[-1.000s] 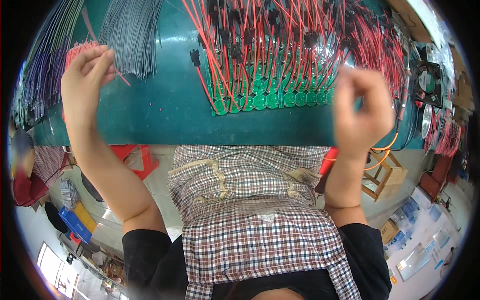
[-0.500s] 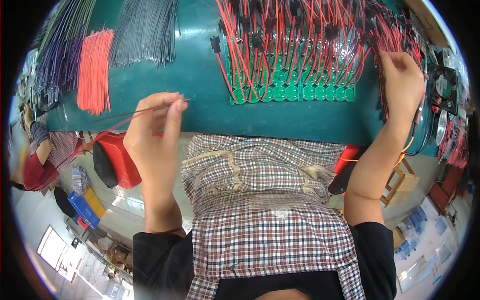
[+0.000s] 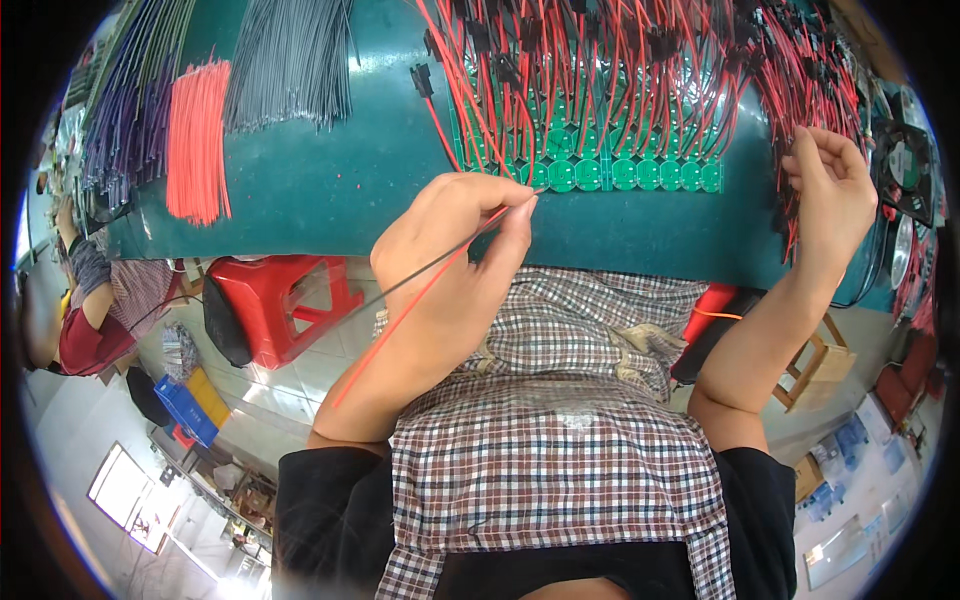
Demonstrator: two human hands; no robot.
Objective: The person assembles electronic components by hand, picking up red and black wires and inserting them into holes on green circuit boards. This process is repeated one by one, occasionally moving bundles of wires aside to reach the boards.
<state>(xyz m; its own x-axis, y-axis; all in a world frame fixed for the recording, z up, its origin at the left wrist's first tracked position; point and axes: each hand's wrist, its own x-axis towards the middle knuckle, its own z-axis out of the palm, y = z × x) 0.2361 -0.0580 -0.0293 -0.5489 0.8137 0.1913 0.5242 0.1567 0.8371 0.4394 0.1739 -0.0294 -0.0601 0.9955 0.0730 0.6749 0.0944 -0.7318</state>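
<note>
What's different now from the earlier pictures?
The left hand moved rightward from the straight red wire bundle, now pinching a thin red wire and a thin dark wire. The right hand shifted rightward to the red-and-black wire pile. The round green circuit boards stayed in place.

A black top (image 3: pixel 565 563) shows at the bottom centre of the frame, its short, loose sleeves (image 3: pixel 325 500) ending above the elbows. Over it lies a bib apron (image 3: pixel 560 490) in brown, white and dark-blue check, with matching shoulder straps (image 3: pixel 410 572), tan trim (image 3: pixel 650 342) on its rumpled lower part and a whitish patch (image 3: pixel 577 420) mid-front. Forearms and hands (image 3: pixel 440 265) are bare.
</note>
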